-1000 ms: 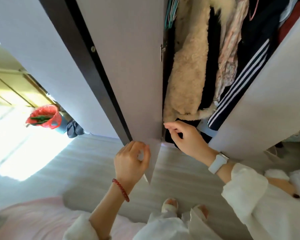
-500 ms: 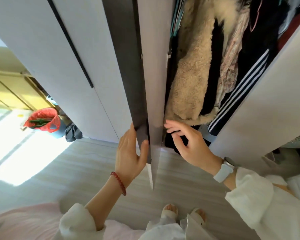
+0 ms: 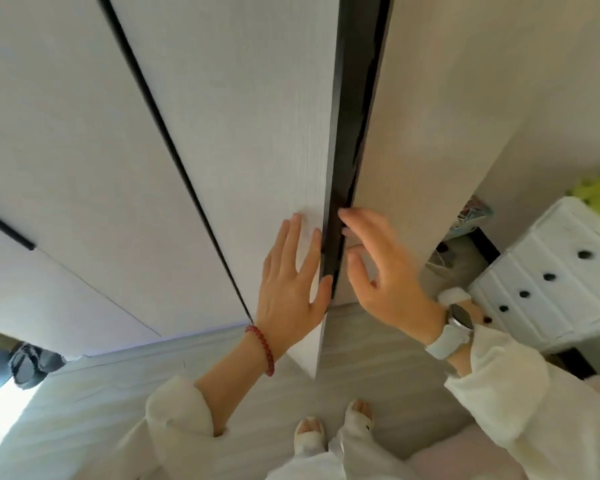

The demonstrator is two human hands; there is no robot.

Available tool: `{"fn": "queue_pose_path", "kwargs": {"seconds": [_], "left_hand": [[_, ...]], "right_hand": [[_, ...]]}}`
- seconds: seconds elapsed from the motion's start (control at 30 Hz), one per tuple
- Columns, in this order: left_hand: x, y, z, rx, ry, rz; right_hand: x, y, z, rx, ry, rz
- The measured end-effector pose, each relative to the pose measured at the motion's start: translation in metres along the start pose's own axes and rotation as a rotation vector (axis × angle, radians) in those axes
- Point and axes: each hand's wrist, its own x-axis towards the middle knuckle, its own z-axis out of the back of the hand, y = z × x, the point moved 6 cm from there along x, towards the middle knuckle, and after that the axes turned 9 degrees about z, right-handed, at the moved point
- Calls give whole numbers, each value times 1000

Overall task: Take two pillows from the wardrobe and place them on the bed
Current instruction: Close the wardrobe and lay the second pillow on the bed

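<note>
A pale striped wood floor (image 3: 361, 358) carries the wardrobe (image 3: 222, 133) and a white drawer chest (image 3: 551, 282).

White sleeves (image 3: 506, 407); red bracelet (image 3: 261, 348); pale, perhaps grey, watch (image 3: 456, 327).

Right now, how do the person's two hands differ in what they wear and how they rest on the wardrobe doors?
The left hand lies flat, palm against the left door; the right hand has curled fingers at the right door edge, by the dark gap. The left wrist wears a red bead bracelet; the right wears a pale watch. Both hold nothing and have white sleeves.
</note>
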Motion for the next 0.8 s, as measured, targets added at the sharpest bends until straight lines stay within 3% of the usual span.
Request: {"fn": "queue_pose_path", "kwargs": {"seconds": [0.13, 0.3, 0.53, 0.8], "left_hand": [[54, -16, -43, 88, 18, 52], [125, -15, -88, 200, 57, 159], [190, -3, -117, 305, 36, 247], [230, 6, -132, 349, -4, 331]], "right_hand": [[15, -44, 13, -99, 17, -266], [61, -109, 25, 247, -97, -589], [115, -180, 31, 364, -115, -625], [153, -230, 27, 369, 17, -596]]}}
